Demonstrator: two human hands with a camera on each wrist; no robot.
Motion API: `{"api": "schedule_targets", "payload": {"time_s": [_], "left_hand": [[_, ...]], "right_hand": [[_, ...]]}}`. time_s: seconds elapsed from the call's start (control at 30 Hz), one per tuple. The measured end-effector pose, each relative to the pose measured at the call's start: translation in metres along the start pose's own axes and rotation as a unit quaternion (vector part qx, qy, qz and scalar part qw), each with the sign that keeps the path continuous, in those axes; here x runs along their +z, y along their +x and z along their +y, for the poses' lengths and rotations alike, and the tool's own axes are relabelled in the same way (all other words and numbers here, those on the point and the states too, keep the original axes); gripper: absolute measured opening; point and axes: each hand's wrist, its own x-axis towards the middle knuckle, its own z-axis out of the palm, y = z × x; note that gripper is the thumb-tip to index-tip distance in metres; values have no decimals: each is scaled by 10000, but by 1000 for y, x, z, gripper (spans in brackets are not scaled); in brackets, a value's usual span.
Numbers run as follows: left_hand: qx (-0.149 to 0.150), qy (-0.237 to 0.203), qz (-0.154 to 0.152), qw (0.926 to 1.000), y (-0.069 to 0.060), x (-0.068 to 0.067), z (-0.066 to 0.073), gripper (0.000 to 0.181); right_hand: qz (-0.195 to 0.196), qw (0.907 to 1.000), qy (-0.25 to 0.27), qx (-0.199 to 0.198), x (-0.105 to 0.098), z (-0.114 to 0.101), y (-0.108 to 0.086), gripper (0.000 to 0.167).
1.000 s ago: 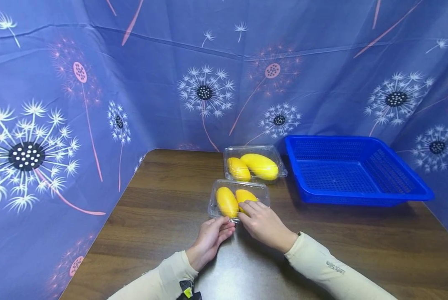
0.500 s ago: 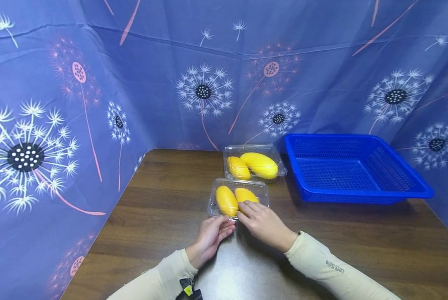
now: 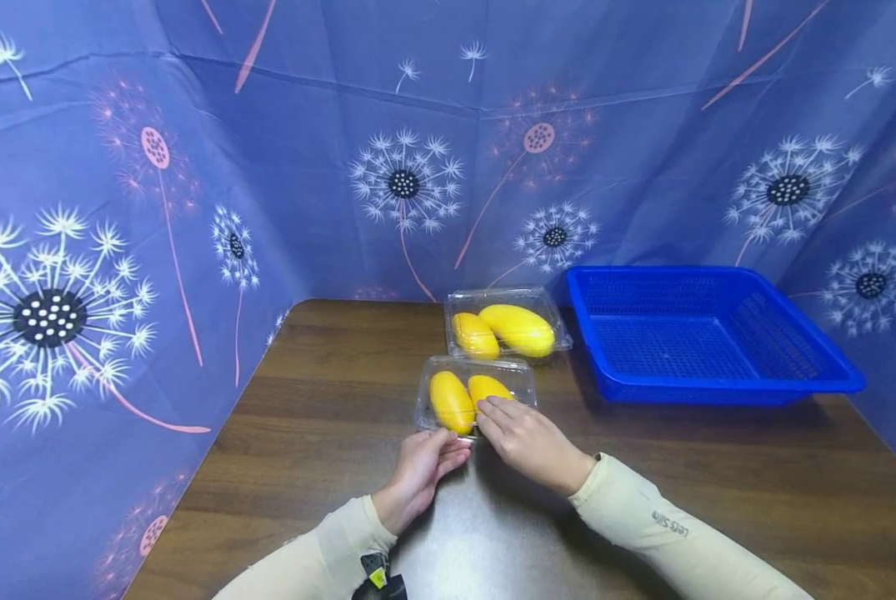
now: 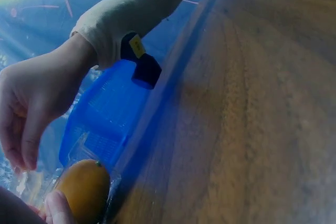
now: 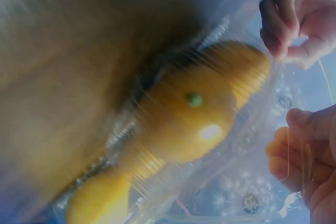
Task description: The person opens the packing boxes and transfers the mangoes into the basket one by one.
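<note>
A clear plastic clamshell box with two yellow mangoes lies on the wooden table in the head view. My left hand pinches its near edge, thumb on top. From the right, my right hand grips the same near edge, its fingers over the box and partly covering one mango. The right wrist view shows clear plastic between the thumb and fingers of the right hand, with the left hand above. One mango shows close up in the left wrist view.
Just behind stands a second clear box holding two mangoes. A blue perforated basket is at the back right. Blue dandelion-print cloth hangs behind and left of the wooden table.
My right thumb has slipped mostly out of sight under the fingers of that hand. The left hand keeps its hold, and the box has stayed in place.
</note>
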Motion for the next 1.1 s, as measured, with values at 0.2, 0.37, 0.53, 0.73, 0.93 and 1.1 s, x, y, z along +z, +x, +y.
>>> {"api": "schedule_targets", "payload": {"time_s": [0.2,0.37,0.53,0.73,0.93,1.1], "left_hand": [[-113,-135,124,9998,-3,3,-4,17],[-203,-114,231,9995,-7,3,-9,24],[-215,-111,302,9993,-9,5,-8,25],[-239,-173,340,9990,-7,8,-1,24],[-290,-151,322,9989,-7,6,5,21],[-398,-97,188,9990,-9,2,5,18]], "right_hand": [[-29,10000,76,0,-4,2,1,56],[75,9998,160,-28,0,1,-4,53],[136,9996,252,-10,1,1,-7,48],[219,9992,320,-53,0,7,-1,45],[374,9990,245,-6,-3,18,8,40],[588,9954,507,553,-9,32,16,43]]}}
